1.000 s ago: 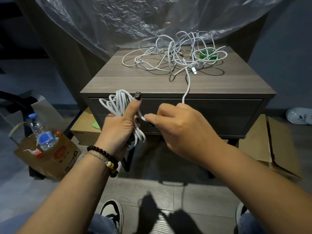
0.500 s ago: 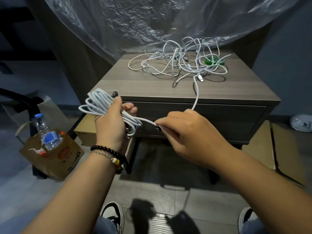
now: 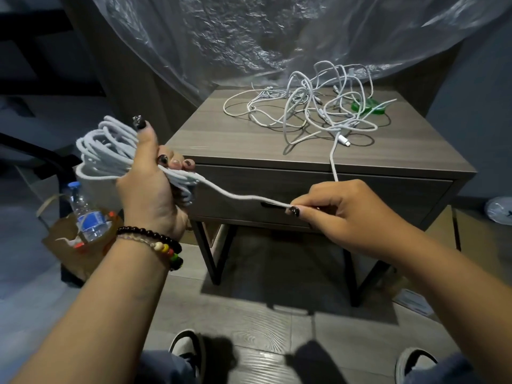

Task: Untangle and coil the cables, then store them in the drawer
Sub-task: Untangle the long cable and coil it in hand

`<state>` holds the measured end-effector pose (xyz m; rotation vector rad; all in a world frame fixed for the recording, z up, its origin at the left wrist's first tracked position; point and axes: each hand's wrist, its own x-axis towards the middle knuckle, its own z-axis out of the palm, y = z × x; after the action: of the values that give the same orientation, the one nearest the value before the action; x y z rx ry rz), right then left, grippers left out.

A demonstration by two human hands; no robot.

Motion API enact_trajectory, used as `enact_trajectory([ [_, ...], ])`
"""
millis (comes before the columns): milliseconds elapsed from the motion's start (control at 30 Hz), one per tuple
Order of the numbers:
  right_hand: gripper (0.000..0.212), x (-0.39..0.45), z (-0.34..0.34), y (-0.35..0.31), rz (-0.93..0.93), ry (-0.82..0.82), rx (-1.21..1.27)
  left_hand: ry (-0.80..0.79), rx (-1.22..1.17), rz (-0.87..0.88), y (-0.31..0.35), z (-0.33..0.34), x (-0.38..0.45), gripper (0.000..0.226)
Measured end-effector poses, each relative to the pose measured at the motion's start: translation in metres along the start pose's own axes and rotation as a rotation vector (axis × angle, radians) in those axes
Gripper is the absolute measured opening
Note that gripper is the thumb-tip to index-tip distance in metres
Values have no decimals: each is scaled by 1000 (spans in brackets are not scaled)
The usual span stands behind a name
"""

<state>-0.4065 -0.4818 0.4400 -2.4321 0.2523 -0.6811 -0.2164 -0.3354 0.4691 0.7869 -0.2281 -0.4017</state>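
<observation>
Left hand [image 3: 149, 187] clamps the coiled cable [image 3: 108, 151] off the nightstand's [image 3: 249, 145] front-left corner, right hand [image 3: 332, 214] pinches its free run taut to feed the next loop, tangle [image 3: 313, 106] sits by the back edge, drawer [image 3: 360, 189] closed.

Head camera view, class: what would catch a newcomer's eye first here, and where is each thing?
The bundle of white cable loops gripped in the left hand, at left. From it a strand runs to the right hand, which pinches it in front of the closed drawer. Behind, a tangle of white cables sprawls on the nightstand top.
</observation>
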Motion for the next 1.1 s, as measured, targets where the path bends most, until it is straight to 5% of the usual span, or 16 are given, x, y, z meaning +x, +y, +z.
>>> enact_trajectory([
  [267,20,-3,5,-4,-130,-126,-295,-435,10,-366,-15,10,-34,18],
  [367,20,-4,5,-5,-149,-54,-371,-502,161,-473,-23,13,-42,32],
  [567,21,-5,-3,-7,-125,116,-405,-500,319,-690,-32,9,-49,17],
  [700,20,-5,-5,-8,-119,175,-439,-537,323,-841,-36,7,-56,34],
  [1100,18,-1,-11,1,-205,72,-481,-649,601,-695,-31,14,-61,29],
])
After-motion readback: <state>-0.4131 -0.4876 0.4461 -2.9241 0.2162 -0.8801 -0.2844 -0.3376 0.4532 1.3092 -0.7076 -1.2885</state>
